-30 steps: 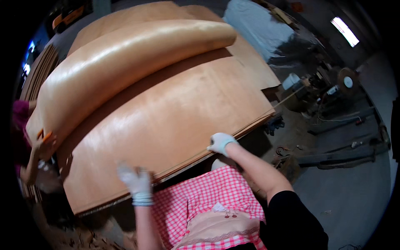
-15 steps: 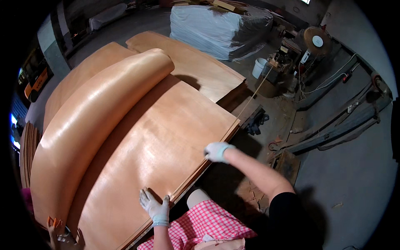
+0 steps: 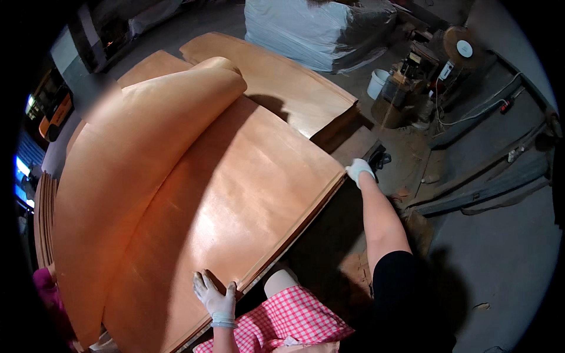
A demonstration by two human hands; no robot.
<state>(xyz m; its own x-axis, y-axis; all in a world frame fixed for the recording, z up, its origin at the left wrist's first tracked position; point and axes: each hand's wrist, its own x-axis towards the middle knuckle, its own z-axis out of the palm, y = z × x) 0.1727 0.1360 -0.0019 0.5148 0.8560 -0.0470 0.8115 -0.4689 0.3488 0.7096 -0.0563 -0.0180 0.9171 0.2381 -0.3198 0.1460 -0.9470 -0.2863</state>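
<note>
A large tan wood veneer sheet (image 3: pixel 259 176) lies on top of a stack in front of me. Its far left part is lifted and curled back into a broad curved sheet (image 3: pixel 135 141). My left hand (image 3: pixel 215 300), in a white glove, rests flat near the stack's front edge with its fingers spread. At the right corner of the stack, my gloved right hand (image 3: pixel 360 171) closes its fingers on the edge of the veneer sheet. The undersides of those fingers are hidden.
Another veneer stack (image 3: pixel 300 76) lies behind. A plastic-wrapped pile (image 3: pixel 300 35), a white bucket (image 3: pixel 377 83) and a machine with a round disc (image 3: pixel 462 50) stand farther back. Metal rails (image 3: pixel 488 194) run at the right. Purple cloth (image 3: pixel 47 288) of another person shows at the left edge.
My right hand has moved away and right along the edge to the corner; the thin strip it held no longer shows there. The curled sheet has flattened toward me. My left hand stays nearly still.
</note>
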